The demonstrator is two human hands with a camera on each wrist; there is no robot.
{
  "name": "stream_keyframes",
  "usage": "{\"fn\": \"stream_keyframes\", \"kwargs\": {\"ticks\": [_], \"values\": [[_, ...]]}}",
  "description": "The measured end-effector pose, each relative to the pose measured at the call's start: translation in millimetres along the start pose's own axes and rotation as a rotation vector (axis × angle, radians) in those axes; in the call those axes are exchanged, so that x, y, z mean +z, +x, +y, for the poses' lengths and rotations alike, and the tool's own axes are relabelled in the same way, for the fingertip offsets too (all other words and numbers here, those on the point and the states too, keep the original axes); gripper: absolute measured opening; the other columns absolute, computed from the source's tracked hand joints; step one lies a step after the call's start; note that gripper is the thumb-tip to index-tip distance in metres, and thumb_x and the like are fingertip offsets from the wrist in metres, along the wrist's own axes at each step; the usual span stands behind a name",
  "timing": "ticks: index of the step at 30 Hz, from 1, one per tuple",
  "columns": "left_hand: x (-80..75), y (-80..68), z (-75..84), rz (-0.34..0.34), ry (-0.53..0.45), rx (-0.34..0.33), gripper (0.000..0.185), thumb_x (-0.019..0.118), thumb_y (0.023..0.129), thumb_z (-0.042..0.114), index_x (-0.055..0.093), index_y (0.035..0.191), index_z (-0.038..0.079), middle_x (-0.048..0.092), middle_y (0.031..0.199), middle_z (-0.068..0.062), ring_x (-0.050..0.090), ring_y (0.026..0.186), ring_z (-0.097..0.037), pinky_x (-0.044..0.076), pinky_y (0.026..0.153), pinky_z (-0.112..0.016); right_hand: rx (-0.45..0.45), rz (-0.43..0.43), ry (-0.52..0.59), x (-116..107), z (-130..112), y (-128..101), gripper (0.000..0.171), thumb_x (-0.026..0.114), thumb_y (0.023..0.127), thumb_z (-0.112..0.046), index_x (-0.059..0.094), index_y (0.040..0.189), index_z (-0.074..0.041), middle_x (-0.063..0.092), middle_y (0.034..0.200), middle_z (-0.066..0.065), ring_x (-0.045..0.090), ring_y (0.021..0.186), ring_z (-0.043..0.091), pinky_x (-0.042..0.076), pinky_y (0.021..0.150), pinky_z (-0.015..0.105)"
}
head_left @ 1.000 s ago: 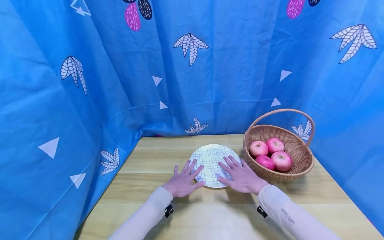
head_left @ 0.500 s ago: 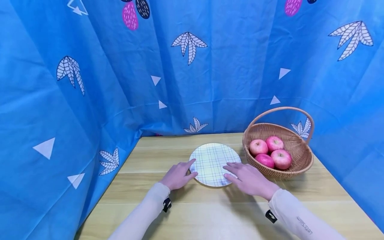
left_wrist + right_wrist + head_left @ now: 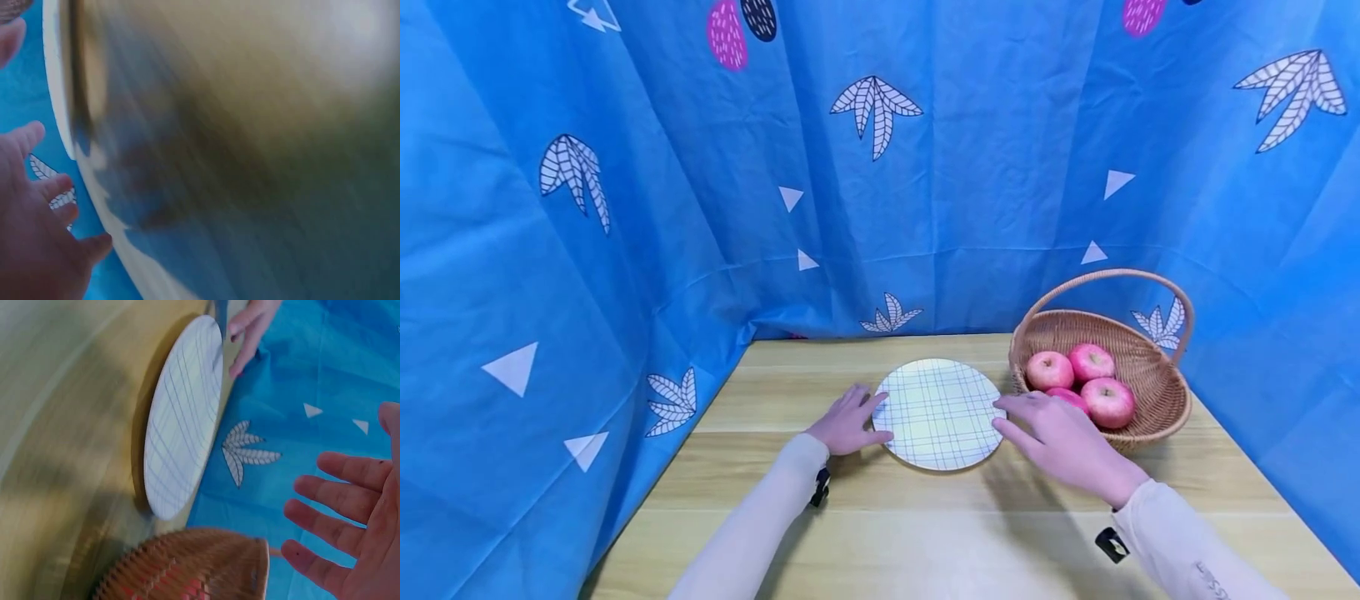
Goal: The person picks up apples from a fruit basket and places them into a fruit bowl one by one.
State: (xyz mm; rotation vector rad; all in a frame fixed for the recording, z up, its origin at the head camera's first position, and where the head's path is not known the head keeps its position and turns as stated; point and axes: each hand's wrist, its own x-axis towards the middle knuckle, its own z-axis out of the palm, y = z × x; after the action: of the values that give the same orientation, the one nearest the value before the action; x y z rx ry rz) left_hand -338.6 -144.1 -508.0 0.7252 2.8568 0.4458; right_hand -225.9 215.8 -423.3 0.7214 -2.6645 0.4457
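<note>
Plainly, the checked plate (image 3: 938,417) lies between left hand (image 3: 844,425) and right hand (image 3: 1067,440).

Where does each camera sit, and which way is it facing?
Head: worn on the head, facing forward and down at the checked disc and basket; left hand, right hand and sleeves show.
Left wrist: on that wrist, looking past the left hand over the blurred table; disc's edge at upper left.
Right wrist: on that wrist, looking past the right hand toward disc and basket; left hand at top.
Head and right wrist share disc, basket and both hands.
</note>
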Motion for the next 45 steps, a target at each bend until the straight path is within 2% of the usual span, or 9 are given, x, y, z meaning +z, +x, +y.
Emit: {"fn": "stream_keyframes", "kwargs": {"ticks": [3, 9, 13, 17, 21, 28, 31, 35, 45], "values": [[0.1, 4.7, -5.5, -0.032, -0.025, -0.008, 0.092, 0.055, 0.09, 0.07, 0.023, 0.162, 0.023, 0.01, 0.169, -0.018, 0.002, 0.156, -0.039, 0.012, 0.124, -0.059, 0.017, 0.006, 0.009, -8, 6, 0, 0.042, 0.052, 0.103, -0.047, 0.072, 0.123, -0.016, 0.073, 0.12, 0.003, 0.067, 0.116, 0.027, 0.048, 0.101, 0.052], [7.9, 14.5, -19.5, -0.029, -0.041, -0.066, 0.1, 0.055, 0.083, 0.079, 0.017, 0.163, 0.032, 0.005, 0.17, -0.016, 0.0, 0.157, -0.032, 0.012, 0.125, -0.056, 0.058, 0.016, 0.032, -23, 18, 0, 0.039, 0.052, 0.104, -0.046, 0.073, 0.122, -0.019, 0.073, 0.118, 0.0, 0.067, 0.115, 0.023, 0.051, 0.099, 0.05], [13.0, 19.6, -22.3, -0.041, -0.03, -0.049, 0.102, 0.053, 0.083, 0.082, 0.015, 0.163, 0.032, 0.006, 0.17, -0.015, 0.0, 0.157, -0.032, 0.012, 0.125, -0.056, 0.081, 0.022, 0.05, -31, 25, -3, 0.035, 0.054, 0.103, -0.044, 0.073, 0.12, -0.019, 0.073, 0.118, 0.001, 0.067, 0.115, 0.024, 0.049, 0.098, 0.052], [14.6, 25.3, -18.8, -0.038, -0.047, -0.008, 0.1, 0.053, 0.084, 0.08, 0.017, 0.163, 0.031, 0.007, 0.17, -0.016, 0.001, 0.157, -0.034, 0.01, 0.124, -0.059, 0.073, 0.067, 0.035, -38, 33, -5, 0.025, 0.057, 0.103, -0.04, 0.074, 0.112, -0.023, 0.073, 0.101, -0.007, 0.069, 0.094, 0.016, 0.053, 0.086, 0.045], [17.1, 28.5, -16.7, -0.044, -0.029, -0.006, 0.098, 0.051, 0.085, 0.081, 0.017, 0.163, 0.032, 0.007, 0.17, -0.014, 0.002, 0.157, -0.033, 0.008, 0.124, -0.06, 0.07, 0.077, 0.031, -41, 39, -4, 0.026, 0.058, 0.103, -0.038, 0.074, 0.116, -0.023, 0.071, 0.098, -0.01, 0.066, 0.088, 0.011, 0.056, 0.083, 0.045], [13.8, 27.2, -14.3, -0.063, 0.023, -0.006, 0.09, 0.047, 0.09, 0.076, 0.018, 0.163, 0.03, 0.01, 0.17, -0.014, 0.006, 0.157, -0.034, 0.009, 0.123, -0.063, 0.146, 0.011, 0.058, -39, 47, 0, 0.036, 0.051, 0.105, -0.042, 0.075, 0.116, -0.018, 0.074, 0.097, -0.001, 0.07, 0.092, 0.023, 0.054, 0.088, 0.055], [11.6, 26.9, -14.4, -0.065, 0.021, -0.005, 0.089, 0.047, 0.092, 0.073, 0.02, 0.163, 0.027, 0.011, 0.169, -0.016, 0.007, 0.157, -0.036, 0.01, 0.122, -0.065, 0.179, -0.007, 0.085, -38, 51, 1, 0.038, 0.051, 0.105, -0.041, 0.073, 0.122, -0.014, 0.075, 0.109, 0.003, 0.07, 0.104, 0.031, 0.051, 0.094, 0.061], [17.2, 28.5, -20.9, -0.069, 0.064, -0.014, 0.089, 0.042, 0.092, 0.076, 0.015, 0.163, 0.029, 0.008, 0.17, -0.014, 0.004, 0.157, -0.034, 0.007, 0.122, -0.065, 0.195, -0.029, 0.102, -38, 57, 2, 0.04, 0.049, 0.106, -0.043, 0.073, 0.124, -0.016, 0.074, 0.112, 0.004, 0.069, 0.108, 0.033, 0.05, 0.095, 0.062], [22.3, 37.5, -29.2, -0.093, 0.105, -0.023, 0.092, 0.039, 0.088, 0.084, 0.012, 0.162, 0.036, 0.007, 0.171, -0.011, 0.005, 0.157, -0.032, 0.007, 0.122, -0.064, 0.216, -0.076, 0.094, -49, 67, 12, 0.048, 0.046, 0.107, -0.041, 0.066, 0.132, -0.005, 0.072, 0.112, 0.014, 0.066, 0.107, 0.037, 0.049, 0.097, 0.06]]}}
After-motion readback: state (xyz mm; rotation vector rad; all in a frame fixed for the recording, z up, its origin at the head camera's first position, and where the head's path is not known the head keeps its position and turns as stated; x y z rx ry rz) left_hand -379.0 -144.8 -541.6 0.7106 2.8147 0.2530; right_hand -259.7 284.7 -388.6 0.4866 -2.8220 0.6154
